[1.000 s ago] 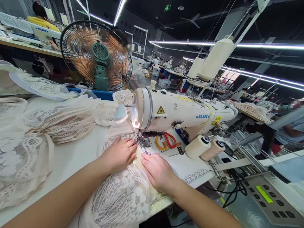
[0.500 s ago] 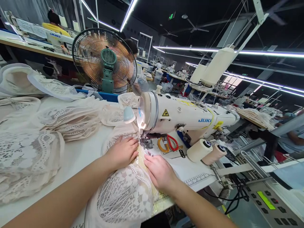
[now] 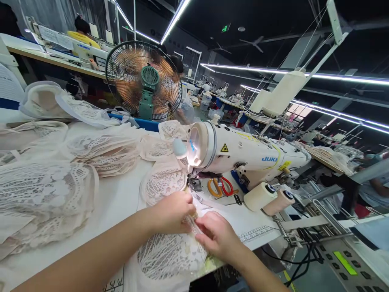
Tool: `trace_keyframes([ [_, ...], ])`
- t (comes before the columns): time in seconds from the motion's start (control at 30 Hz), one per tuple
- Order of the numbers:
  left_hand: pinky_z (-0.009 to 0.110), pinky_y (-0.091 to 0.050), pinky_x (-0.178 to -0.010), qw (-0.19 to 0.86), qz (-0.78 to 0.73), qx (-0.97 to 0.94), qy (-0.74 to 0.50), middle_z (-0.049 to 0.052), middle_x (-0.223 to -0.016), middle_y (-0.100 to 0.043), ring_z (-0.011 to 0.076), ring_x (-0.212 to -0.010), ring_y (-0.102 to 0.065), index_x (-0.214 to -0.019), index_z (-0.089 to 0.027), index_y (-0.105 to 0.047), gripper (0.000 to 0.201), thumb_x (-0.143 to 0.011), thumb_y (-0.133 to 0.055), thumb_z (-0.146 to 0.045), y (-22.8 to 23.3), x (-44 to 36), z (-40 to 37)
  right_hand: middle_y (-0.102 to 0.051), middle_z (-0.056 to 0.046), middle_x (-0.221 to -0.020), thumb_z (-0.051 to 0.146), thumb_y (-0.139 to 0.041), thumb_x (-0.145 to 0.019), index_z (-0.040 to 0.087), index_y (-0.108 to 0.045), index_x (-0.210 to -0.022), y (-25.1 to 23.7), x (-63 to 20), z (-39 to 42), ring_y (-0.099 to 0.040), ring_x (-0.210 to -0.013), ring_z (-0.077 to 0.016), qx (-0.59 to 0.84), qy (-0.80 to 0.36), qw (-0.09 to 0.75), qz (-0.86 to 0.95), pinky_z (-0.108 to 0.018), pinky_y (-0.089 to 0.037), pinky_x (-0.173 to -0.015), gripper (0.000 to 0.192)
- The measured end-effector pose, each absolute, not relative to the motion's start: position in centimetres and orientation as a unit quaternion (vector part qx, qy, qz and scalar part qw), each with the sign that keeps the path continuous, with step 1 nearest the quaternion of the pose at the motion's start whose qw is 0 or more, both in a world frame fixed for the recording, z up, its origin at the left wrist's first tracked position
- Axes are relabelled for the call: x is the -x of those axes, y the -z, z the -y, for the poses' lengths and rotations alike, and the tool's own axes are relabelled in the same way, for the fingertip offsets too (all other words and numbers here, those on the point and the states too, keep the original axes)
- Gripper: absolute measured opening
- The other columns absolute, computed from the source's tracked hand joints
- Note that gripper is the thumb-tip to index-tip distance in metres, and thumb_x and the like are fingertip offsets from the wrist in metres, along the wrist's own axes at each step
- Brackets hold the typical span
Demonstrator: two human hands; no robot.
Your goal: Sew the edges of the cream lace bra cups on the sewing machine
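A cream lace piece (image 3: pixel 170 255) lies under the needle end of the white sewing machine (image 3: pixel 243 148) and runs toward me across the table. My left hand (image 3: pixel 174 211) is closed on its edge, fingers bent down into the fabric in front of the needle. Just to the right, my right hand (image 3: pixel 217 235) pinches the same edge between thumb and fingers. The two hands are close together, and some fingertips are hidden in the lace. Beyond them, another lace section (image 3: pixel 164 180) lies flat beside the needle.
Stacked lace pieces (image 3: pixel 100 150) cover the table's left side. A fan (image 3: pixel 146 81) stands behind. Red and orange-handled scissors (image 3: pixel 223 186) and thread cones (image 3: pixel 259 196) lie right of the needle. A control panel (image 3: pixel 343 263) sits low right. Other people work at machines in the background.
My left hand has gone from lying flat on the lace to gripping its edge, nearer to me. My right hand has also drawn back a little and pinches the edge. The view has shifted slightly.
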State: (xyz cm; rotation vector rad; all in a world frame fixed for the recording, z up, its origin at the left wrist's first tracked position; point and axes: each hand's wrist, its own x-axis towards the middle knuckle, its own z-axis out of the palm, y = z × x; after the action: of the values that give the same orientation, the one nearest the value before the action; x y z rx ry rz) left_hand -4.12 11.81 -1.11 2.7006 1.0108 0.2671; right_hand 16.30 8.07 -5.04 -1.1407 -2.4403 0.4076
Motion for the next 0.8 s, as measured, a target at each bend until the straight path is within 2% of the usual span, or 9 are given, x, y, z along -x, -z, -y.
trace_keyframes([
  [0.03, 0.028, -0.041, -0.065, 0.148, -0.349, -0.922, -0.084, 0.003, -0.077, -0.062, 0.0194, -0.077, -0.057, -0.078, -0.019, -0.068, 0.011, -0.069, -0.071, -0.024, 1.2, 4.0, -11.7, -0.055, -0.001, -0.069, 0.022, -0.057, -0.078, 0.019, -0.059, -0.079, 5.1, -16.2, -7.8, -0.05, -0.066, -0.0167, 0.416, -0.153, 0.199, 0.874, -0.027, -0.04, -0.059, 0.003],
  [0.13, 0.028, -0.039, -0.066, 0.231, -0.365, -0.898, -0.083, 0.002, -0.072, -0.061, 0.0189, -0.076, -0.056, -0.07, -0.019, -0.066, 0.008, -0.07, -0.063, -0.011, 1.4, 4.0, -11.8, -0.054, -0.001, -0.069, 0.017, -0.053, -0.079, 0.019, -0.057, -0.075, 5.3, -15.8, -7.5, -0.05, -0.067, -0.0161, 0.432, -0.171, 0.202, 0.862, -0.027, -0.038, -0.06, 0.006],
  [0.27, 0.026, -0.038, -0.066, 0.29, -0.379, -0.873, -0.099, 0.002, -0.078, -0.062, 0.0173, -0.076, -0.055, -0.07, -0.018, -0.063, 0.009, -0.07, -0.057, -0.011, 1.4, 4.6, -12.3, -0.053, -0.002, -0.068, 0.027, -0.05, -0.083, 0.018, -0.06, -0.076, 5.3, -15.4, -7.6, -0.05, -0.066, -0.0175, 0.455, -0.174, 0.208, 0.848, -0.028, -0.037, -0.058, 0.015],
  [0.37, 0.025, -0.039, -0.065, 0.338, -0.379, -0.853, -0.115, 0.0, -0.076, -0.06, 0.0155, -0.073, -0.054, -0.074, -0.018, -0.061, 0.007, -0.071, -0.054, -0.016, 1.3, 5.1, -12.8, -0.06, -0.004, -0.072, 0.034, -0.048, -0.085, 0.018, -0.064, -0.087, 4.9, -15.3, -7.5, -0.054, -0.07, -0.0192, 0.462, -0.2, 0.227, 0.834, -0.029, -0.04, -0.061, 0.022],
  [0.47, 0.023, -0.036, -0.058, 0.385, -0.376, -0.832, -0.134, -0.003, -0.065, -0.053, 0.0134, -0.063, -0.049, -0.07, -0.019, -0.055, 0.004, -0.072, -0.052, -0.022, 1.2, 5.6, -13.2, -0.068, -0.007, -0.088, 0.034, -0.05, -0.083, 0.018, -0.063, -0.102, 4.8, -15.2, -7.0, -0.06, -0.079, -0.0206, 0.472, -0.267, 0.247, 0.803, -0.03, -0.046, -0.067, 0.028],
  [0.57, 0.023, -0.035, -0.052, 0.426, -0.367, -0.813, -0.152, -0.004, -0.061, -0.049, 0.0126, -0.057, -0.045, -0.068, -0.02, -0.051, 0.012, -0.074, -0.05, -0.031, 0.9, 6.2, -13.5, -0.07, -0.009, -0.099, 0.032, -0.05, -0.08, 0.017, -0.062, -0.109, 5.4, -14.9, -6.7, -0.064, -0.085, -0.0225, 0.504, -0.272, 0.261, 0.777, -0.032, -0.049, -0.072, 0.035],
  [0.67, 0.025, -0.039, -0.055, 0.389, -0.456, -0.762, -0.244, -0.002, -0.062, -0.055, 0.0151, -0.059, -0.051, -0.064, -0.02, -0.052, 0.021, -0.077, -0.048, -0.038, 0.0, 7.0, -14.5, -0.071, -0.012, -0.094, 0.032, -0.048, -0.079, 0.013, -0.062, -0.11, 6.3, -14.5, -6.6, -0.065, -0.082, -0.0253, 0.525, -0.22, 0.265, 0.779, -0.036, -0.051, -0.072, 0.039],
  [0.8, 0.033, -0.04, -0.073, 0.231, -0.629, -0.639, -0.379, 0.008, -0.084, -0.064, 0.0281, -0.09, -0.057, -0.07, -0.02, -0.056, 0.014, -0.077, -0.048, -0.029, -1.5, 7.6, -18.0, -0.071, -0.014, -0.085, 0.03, -0.045, -0.08, 0.009, -0.065, -0.107, 6.5, -14.2, -6.8, -0.065, -0.073, -0.0255, 0.511, -0.173, 0.269, 0.798, -0.038, -0.051, -0.068, 0.039],
])
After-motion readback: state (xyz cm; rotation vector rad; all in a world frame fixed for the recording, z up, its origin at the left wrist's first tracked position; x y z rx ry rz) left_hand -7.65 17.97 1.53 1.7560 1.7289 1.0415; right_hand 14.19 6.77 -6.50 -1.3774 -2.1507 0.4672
